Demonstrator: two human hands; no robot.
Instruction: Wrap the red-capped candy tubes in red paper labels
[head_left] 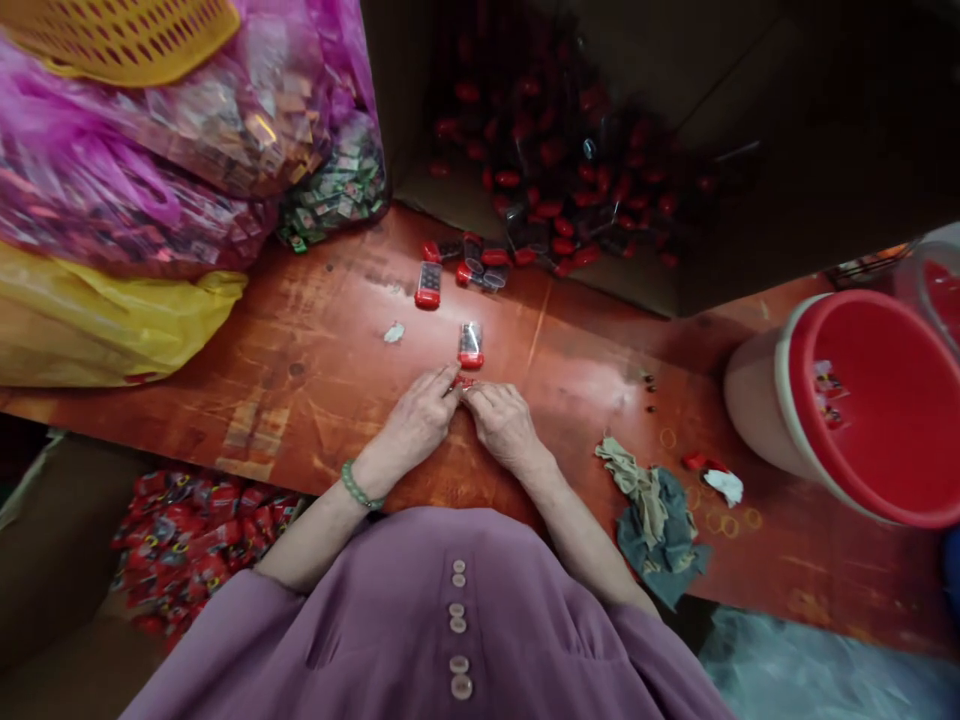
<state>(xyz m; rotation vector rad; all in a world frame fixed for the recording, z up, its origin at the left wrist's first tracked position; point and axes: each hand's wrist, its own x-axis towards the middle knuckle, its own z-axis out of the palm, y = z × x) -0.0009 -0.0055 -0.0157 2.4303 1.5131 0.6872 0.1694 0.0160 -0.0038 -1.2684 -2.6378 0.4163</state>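
Note:
My left hand (pixel 422 410) and my right hand (pixel 501 420) meet above the near part of the table, fingers closed in a pinch. Between the fingertips is a small red piece (pixel 465 382), mostly hidden, so its kind cannot be made out. Just beyond my fingers lies a small clear case with a red end (pixel 471 345), dark inside. A similar case (pixel 429 285) rests farther back to the left, close to several more (pixel 480 262) in a loose cluster. A white scrap (pixel 394 331) lies left of the nearer case.
An open carton (pixel 637 295) with many red-ended cases stands at the back. Filled plastic bags (pixel 135 230) and a yellow basket (pixel 135 50) sit left. Below them, another box holds red packets (pixel 195 530). Right are cloths (pixel 652 520), rubber bands (pixel 727 525) and a red-topped bucket (pixel 765 390).

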